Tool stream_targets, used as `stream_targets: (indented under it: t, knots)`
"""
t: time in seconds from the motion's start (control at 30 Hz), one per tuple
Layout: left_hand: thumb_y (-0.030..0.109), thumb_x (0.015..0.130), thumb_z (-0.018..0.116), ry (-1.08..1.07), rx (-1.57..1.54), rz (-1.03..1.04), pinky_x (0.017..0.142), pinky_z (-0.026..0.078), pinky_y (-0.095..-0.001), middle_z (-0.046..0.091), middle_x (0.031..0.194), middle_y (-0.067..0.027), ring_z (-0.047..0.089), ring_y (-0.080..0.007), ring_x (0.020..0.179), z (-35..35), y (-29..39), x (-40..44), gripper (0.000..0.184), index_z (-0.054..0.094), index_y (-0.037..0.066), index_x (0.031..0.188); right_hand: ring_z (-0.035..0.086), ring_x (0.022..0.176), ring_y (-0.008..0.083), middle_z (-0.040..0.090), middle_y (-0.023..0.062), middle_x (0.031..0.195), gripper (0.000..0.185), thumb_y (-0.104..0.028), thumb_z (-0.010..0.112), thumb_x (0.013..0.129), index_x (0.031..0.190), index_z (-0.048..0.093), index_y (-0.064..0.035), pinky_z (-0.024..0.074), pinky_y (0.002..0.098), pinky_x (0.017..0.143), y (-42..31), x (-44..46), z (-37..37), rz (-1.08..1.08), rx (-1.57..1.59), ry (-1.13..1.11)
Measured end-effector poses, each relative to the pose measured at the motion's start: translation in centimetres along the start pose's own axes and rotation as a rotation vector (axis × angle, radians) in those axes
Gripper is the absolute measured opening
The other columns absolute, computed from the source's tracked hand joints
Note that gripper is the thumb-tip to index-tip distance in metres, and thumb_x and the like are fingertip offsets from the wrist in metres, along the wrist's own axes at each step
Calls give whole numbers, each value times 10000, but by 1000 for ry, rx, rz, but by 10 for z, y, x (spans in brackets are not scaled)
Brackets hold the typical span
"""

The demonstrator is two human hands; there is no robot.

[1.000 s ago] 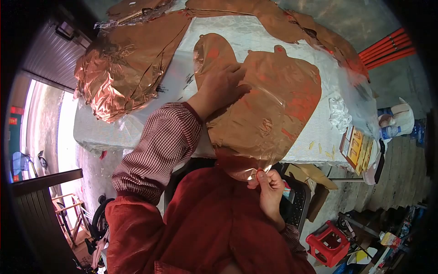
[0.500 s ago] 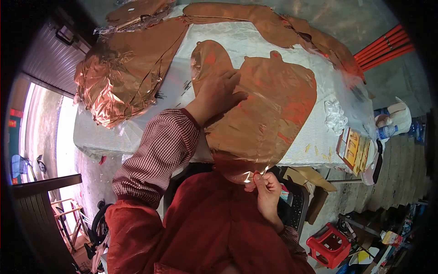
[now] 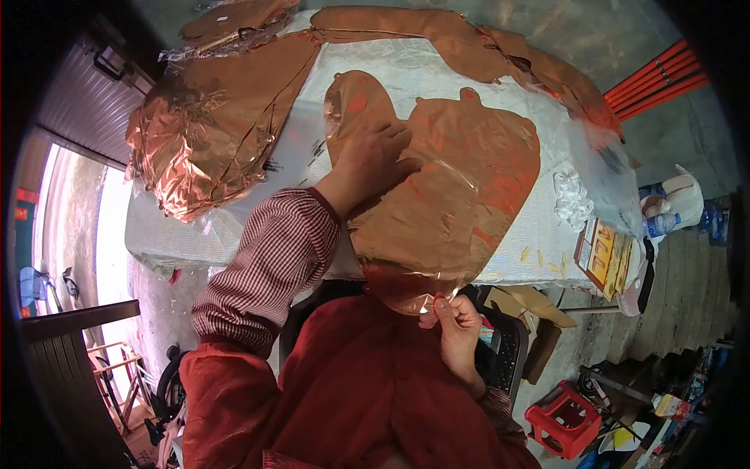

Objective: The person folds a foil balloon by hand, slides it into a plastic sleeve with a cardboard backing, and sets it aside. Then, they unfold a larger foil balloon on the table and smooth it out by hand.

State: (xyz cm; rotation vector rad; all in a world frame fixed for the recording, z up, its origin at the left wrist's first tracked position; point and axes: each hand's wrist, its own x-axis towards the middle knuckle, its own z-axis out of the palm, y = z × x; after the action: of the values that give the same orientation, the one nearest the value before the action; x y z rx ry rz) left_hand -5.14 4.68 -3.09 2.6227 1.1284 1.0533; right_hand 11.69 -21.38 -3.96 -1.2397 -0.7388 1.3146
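Note:
A flat copper-coloured foil balloon (image 3: 437, 203), with two rounded lobes at its far end, lies in front of me and hangs over the near table edge. My left hand (image 3: 375, 160) rests palm down on its left side, thumb spread away from the fingers. At the balloon's shiny near edge, my right hand (image 3: 455, 319) pinches the foil between thumb and fingers, just above my lap.
A crumpled pile of copper foil (image 3: 211, 133) covers the table's left side. More foil (image 3: 391, 22) lies along the back. To the right are white string (image 3: 573, 197) and a yellow box (image 3: 608, 256). A red stool (image 3: 562, 420) stands on the floor.

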Motion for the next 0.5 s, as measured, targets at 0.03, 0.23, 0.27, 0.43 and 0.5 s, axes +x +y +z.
stream_targets:
  t: [0.03,0.23,0.27,0.43,0.5]
  knots:
    - [345,746,709,0,0,1,801,471,-397,628,954,-69,588,-266,965,-1,1,1,340,572,66,884,644,635,125,668,100,751,104,-76,558,954,930,579,23,555,266,598,0,0,0,9,-5,6]
    - [343,747,708,18,10,21,800,470,-402,622,957,-69,585,-268,965,-2,3,1,336,570,65,875,636,639,118,667,96,768,105,-81,556,957,900,568,6,536,248,599,6,-2,-11,37,-24,-35]
    - [335,747,708,-5,15,6,793,474,-401,620,953,-72,586,-270,961,-3,3,1,330,570,62,870,636,670,114,669,94,795,109,-91,558,958,898,563,0,530,243,612,6,-3,-16,52,-19,-68]
    - [307,748,707,7,-22,21,770,485,-399,613,940,-79,587,-277,943,-6,5,3,309,569,50,851,600,918,105,646,82,1033,164,-119,556,959,1063,573,7,494,243,763,5,3,-39,-24,-91,117]
    - [294,749,707,-44,-51,-30,760,490,-404,614,940,-84,589,-282,932,-8,8,4,301,567,42,836,582,1001,117,631,68,1107,255,-85,547,953,1184,565,21,457,254,872,8,12,-39,-36,-146,116]
